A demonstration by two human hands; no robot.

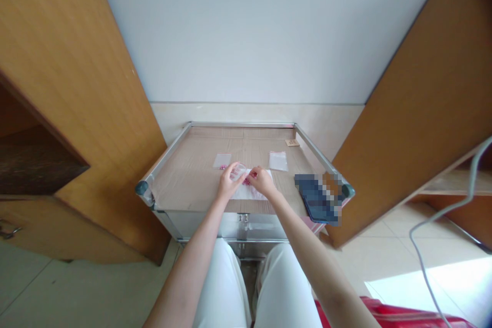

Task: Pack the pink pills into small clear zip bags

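Clear plastic bags [279, 161] lie on the table [184, 179] ahead of my hands, with a blurred blue object [317, 198] off to the right. My left hand [228, 183] curls around a clear cup [238, 170]; my right hand [261, 181] pinches beside it over a white sheet [249, 192], holding what I cannot tell.

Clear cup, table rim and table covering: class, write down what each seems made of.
The clear cup looks like see-through plastic or glass. The table rim shines like polished metal. The table covering looks like matte brown cardboard, with creases and seams.
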